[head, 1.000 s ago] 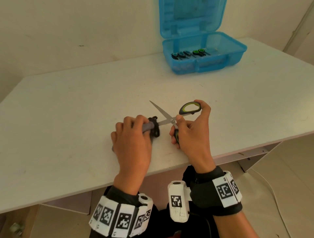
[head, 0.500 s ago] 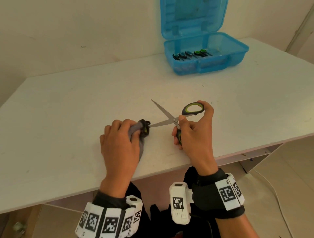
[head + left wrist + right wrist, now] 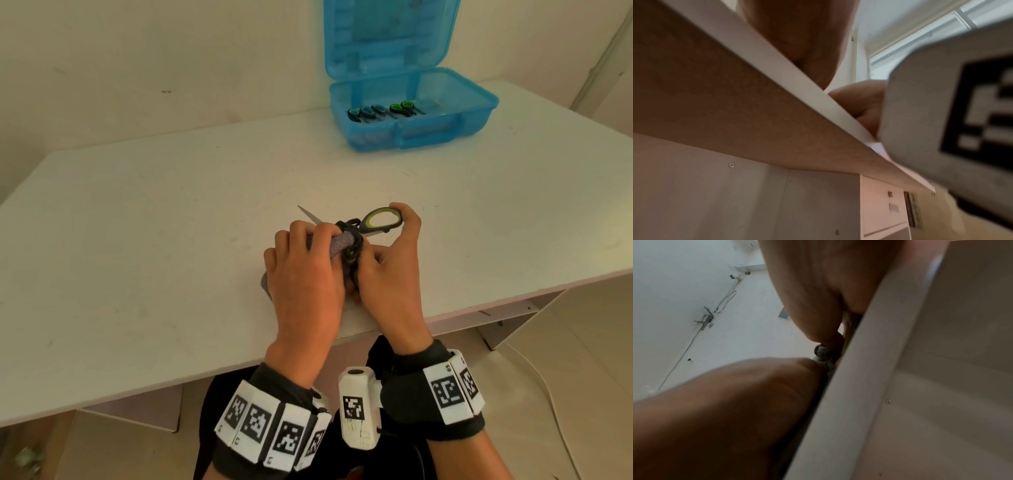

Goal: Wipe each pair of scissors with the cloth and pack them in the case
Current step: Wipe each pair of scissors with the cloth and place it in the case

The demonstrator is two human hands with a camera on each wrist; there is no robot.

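Observation:
Near the table's front edge, green-and-black-handled scissors (image 3: 382, 221) lie spread wide, one blade tip pointing far-left. My right hand (image 3: 390, 253) holds their handles, a finger through the upper loop. My left hand (image 3: 305, 263) grips a grey cloth (image 3: 342, 241) bunched around the other blade, close against the pivot; that blade is hidden. A bit of the cloth (image 3: 823, 353) shows in the right wrist view between both hands. The open blue case (image 3: 442, 126) stands at the back right with several scissors (image 3: 380, 111) inside.
The white table (image 3: 171, 222) ends just below my wrists; both wrist views look up past its front edge (image 3: 797, 78). A wall runs behind the table. A white cable (image 3: 551, 404) lies on the floor at the right.
My left hand slid the cloth right along the blade, from its tip up to the pivot beside my right hand. The right hand kept the scissors spread and nearly still.

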